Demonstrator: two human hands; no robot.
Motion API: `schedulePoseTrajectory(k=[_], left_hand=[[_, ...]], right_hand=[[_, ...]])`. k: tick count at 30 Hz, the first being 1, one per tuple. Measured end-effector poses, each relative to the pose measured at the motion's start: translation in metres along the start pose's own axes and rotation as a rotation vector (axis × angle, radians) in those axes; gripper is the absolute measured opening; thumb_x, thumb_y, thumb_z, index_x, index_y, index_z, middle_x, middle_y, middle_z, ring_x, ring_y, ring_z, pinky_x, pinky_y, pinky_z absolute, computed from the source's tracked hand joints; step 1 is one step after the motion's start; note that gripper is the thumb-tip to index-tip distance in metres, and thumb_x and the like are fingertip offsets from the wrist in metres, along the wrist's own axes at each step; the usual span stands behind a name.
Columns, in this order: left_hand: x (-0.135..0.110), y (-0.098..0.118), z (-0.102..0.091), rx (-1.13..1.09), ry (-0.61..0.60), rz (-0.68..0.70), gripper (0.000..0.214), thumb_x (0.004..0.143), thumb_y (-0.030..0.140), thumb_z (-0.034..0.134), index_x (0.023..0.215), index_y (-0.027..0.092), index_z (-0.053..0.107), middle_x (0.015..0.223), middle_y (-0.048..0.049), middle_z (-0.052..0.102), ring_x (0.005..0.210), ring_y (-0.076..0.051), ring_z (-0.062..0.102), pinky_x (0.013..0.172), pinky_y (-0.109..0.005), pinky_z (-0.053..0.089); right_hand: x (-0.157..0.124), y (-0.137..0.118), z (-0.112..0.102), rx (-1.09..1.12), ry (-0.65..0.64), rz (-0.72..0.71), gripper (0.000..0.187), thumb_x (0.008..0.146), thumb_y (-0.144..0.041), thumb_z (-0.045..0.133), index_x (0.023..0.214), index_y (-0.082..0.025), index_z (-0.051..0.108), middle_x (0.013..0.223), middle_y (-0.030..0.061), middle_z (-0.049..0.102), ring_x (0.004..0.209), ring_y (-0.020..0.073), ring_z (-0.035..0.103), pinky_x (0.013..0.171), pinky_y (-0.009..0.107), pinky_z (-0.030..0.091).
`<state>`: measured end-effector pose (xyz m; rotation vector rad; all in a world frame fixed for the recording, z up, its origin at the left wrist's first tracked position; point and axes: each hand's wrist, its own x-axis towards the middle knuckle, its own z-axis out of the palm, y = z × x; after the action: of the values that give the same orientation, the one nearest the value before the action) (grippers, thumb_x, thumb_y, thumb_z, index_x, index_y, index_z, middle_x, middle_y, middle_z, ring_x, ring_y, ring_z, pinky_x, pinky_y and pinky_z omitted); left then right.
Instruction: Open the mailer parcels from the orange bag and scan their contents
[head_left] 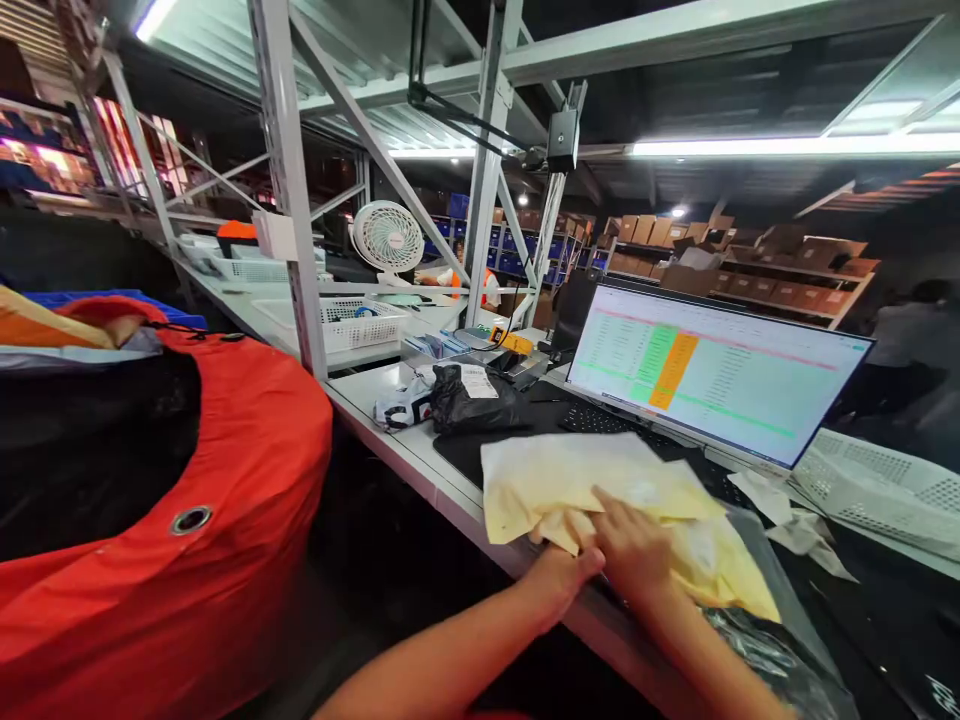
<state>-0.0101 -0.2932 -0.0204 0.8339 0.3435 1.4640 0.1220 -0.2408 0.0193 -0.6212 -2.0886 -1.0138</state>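
A pale yellow, crumpled package (577,470), paper-like or thin plastic, lies across the desk in front of me. My left hand (559,585) grips its gathered near edge, thumb showing and the other fingers mostly hidden. On top of the package, my right hand (634,545) rests with its fingers stretched out over the folds, slightly blurred. Clear and black plastic wrapping (765,650) pokes out from beneath the package on the right. Behind it sits a black plastic parcel (474,397) with a white label, beside a white-and-black printed parcel (406,402).
A monitor (712,370) showing a spreadsheet stands behind a keyboard (592,418). To my left is a large red fabric bin (262,480). White baskets (364,325) and a fan (388,238) stand farther back, past a metal post (289,180). Scrap paper (806,535) lies right.
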Motion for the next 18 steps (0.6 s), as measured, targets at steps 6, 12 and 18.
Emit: schedulePoseTrajectory(k=[6, 12, 18], left_hand=[[-0.001, 0.012, 0.004, -0.567, 0.426, -0.233, 0.031, 0.090, 0.036, 0.065, 0.107, 0.010, 0.066, 0.107, -0.0146, 0.073, 0.101, -0.025, 0.070, 0.093, -0.039, 0.055], [-0.014, 0.029, 0.012, -0.419, 0.537, -0.187, 0.031, 0.089, 0.027, 0.066, 0.116, 0.011, 0.062, 0.109, -0.0131, 0.074, 0.093, -0.025, 0.073, 0.079, -0.036, 0.060], [0.000, 0.013, 0.016, -0.142, 0.716, -0.287, 0.022, 0.083, 0.027, 0.067, 0.099, 0.012, 0.065, 0.090, -0.0093, 0.073, 0.084, -0.021, 0.071, 0.084, -0.034, 0.057]], right_hand=[[-0.017, -0.034, -0.016, 0.308, -0.227, 0.216, 0.023, 0.088, -0.025, 0.050, 0.101, -0.018, 0.067, 0.121, 0.0078, 0.065, 0.105, 0.0240, 0.062, 0.086, 0.037, 0.054], [-0.029, -0.029, -0.055, 0.226, -0.116, 0.164, 0.018, 0.094, -0.032, 0.057, 0.098, -0.021, 0.070, 0.121, 0.0077, 0.065, 0.108, 0.0270, 0.062, 0.096, 0.044, 0.052], [-0.071, -0.048, -0.048, 0.336, -0.162, 0.089, 0.026, 0.096, -0.028, 0.048, 0.101, -0.023, 0.073, 0.114, 0.0085, 0.069, 0.102, 0.0275, 0.065, 0.086, 0.041, 0.055]])
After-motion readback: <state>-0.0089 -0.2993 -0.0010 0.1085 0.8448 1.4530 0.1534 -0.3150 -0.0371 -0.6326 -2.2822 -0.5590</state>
